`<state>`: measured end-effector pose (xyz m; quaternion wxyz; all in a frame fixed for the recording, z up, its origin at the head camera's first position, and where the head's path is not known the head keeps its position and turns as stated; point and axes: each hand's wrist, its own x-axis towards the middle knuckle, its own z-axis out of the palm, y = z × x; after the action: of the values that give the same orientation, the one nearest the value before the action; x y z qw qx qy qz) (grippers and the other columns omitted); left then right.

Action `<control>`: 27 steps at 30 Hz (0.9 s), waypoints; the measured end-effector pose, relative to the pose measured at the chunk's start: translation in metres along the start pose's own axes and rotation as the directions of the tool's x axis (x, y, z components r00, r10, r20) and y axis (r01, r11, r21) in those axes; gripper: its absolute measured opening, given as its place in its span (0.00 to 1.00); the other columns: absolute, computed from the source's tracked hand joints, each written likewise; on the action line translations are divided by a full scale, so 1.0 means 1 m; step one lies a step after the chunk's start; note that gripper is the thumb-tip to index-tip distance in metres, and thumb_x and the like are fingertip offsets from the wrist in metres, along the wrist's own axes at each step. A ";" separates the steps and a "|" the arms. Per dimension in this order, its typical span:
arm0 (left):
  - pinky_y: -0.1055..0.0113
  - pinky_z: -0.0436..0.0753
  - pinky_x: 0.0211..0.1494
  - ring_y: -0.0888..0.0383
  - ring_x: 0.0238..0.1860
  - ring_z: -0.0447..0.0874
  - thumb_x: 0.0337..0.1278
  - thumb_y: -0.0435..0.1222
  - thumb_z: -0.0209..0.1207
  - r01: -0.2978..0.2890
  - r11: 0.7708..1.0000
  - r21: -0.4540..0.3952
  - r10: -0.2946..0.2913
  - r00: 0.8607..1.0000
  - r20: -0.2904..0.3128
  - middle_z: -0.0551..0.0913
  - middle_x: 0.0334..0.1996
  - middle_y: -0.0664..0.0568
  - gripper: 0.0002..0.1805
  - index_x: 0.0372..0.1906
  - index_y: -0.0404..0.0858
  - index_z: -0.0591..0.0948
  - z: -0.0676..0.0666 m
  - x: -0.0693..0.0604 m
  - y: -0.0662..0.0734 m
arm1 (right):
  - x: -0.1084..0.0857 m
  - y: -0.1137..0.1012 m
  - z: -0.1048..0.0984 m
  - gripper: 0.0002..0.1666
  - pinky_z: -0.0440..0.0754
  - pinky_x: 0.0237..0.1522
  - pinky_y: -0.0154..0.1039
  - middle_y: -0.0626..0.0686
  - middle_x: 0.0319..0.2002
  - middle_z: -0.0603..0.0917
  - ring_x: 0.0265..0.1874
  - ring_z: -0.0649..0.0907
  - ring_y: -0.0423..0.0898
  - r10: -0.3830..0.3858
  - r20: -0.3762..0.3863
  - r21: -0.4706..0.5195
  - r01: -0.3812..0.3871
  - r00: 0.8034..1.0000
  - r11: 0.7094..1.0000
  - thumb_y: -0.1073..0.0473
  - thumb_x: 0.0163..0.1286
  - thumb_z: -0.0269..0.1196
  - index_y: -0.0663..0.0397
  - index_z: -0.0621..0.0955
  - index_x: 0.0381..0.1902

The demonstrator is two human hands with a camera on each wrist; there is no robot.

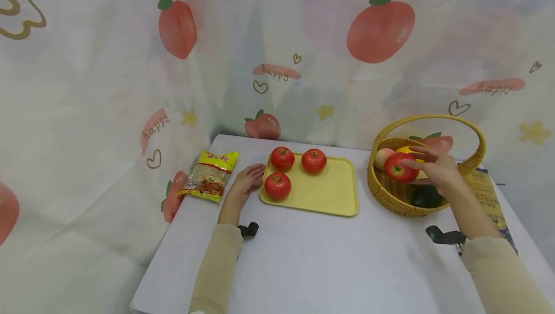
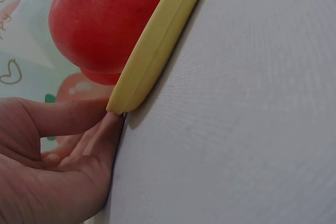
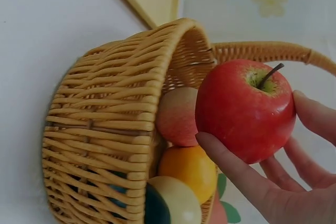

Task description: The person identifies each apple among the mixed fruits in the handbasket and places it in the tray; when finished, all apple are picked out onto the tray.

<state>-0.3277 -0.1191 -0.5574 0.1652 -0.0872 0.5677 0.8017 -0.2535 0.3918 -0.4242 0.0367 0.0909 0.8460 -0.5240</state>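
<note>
Above the wicker basket [image 1: 386, 198], my right hand [image 1: 440, 172] holds a red apple [image 3: 245, 109] between thumb and fingers. The apple's stem faces up and slightly away. Inside the basket sit a pinkish peach [image 3: 178, 116], an orange-yellow fruit [image 3: 189, 171], a pale round fruit [image 3: 178, 200] and a dark rounded item [image 1: 426, 196]. My left hand [image 1: 248, 179] is at the left edge of the yellow tray [image 1: 323, 189], its digits pinching the rim in the left wrist view. Three red apples [image 1: 277, 185] rest on the tray's left half.
A yellow bag of dry food [image 1: 210, 174] lies left of my left hand. Right of the basket, partly behind my right arm, is a flat printed package [image 1: 487, 193]. The basket's tall handle [image 1: 427, 117] arches over its opening. Fabric walls [image 1: 303, 87] border the white table [image 1: 325, 261].
</note>
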 end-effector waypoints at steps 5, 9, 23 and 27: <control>0.59 0.71 0.76 0.49 0.76 0.69 0.55 0.09 0.49 0.001 1.000 0.006 -0.001 1.000 -0.006 0.71 0.74 0.40 0.42 0.76 0.35 0.69 0.000 -0.001 -0.001 | -0.009 -0.009 -0.002 0.46 0.90 0.47 0.51 0.62 0.75 0.63 0.61 0.73 0.52 0.010 -0.005 0.053 -0.010 1.000 0.999 0.44 0.74 0.65 0.51 0.61 0.82; 0.59 0.72 0.76 0.48 0.76 0.69 0.54 0.09 0.49 0.002 1.000 0.005 -0.002 1.000 -0.010 0.71 0.74 0.40 0.42 0.76 0.35 0.68 -0.002 0.000 0.000 | -0.014 -0.017 -0.002 0.40 0.91 0.43 0.45 0.46 0.62 0.72 0.48 0.78 0.36 0.013 0.026 0.163 -0.017 1.000 0.986 0.47 0.71 0.69 0.42 0.68 0.77; 0.58 0.72 0.75 0.49 0.75 0.70 0.56 0.09 0.51 0.000 1.000 -0.004 0.000 1.000 -0.009 0.72 0.74 0.41 0.41 0.76 0.35 0.69 -0.002 0.004 -0.001 | -0.026 -0.029 0.024 0.36 0.91 0.43 0.49 0.39 0.56 0.80 0.45 0.84 0.36 -0.047 0.137 0.416 -0.015 0.990 0.909 0.57 0.71 0.70 0.50 0.72 0.74; 0.59 0.73 0.75 0.49 0.75 0.71 0.57 0.10 0.52 0.006 1.000 -0.005 -0.006 1.000 -0.010 0.73 0.73 0.41 0.40 0.75 0.36 0.70 -0.002 0.004 -0.002 | -0.026 -0.033 0.037 0.36 0.91 0.43 0.48 0.39 0.57 0.79 0.47 0.84 0.36 -0.050 0.161 0.412 -0.021 0.986 0.911 0.56 0.71 0.70 0.48 0.71 0.74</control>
<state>-0.3311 -0.1195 -0.5610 0.1645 -0.0933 0.5661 0.8024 -0.2353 0.3416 -0.4073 0.0837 0.0460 0.7109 -0.6967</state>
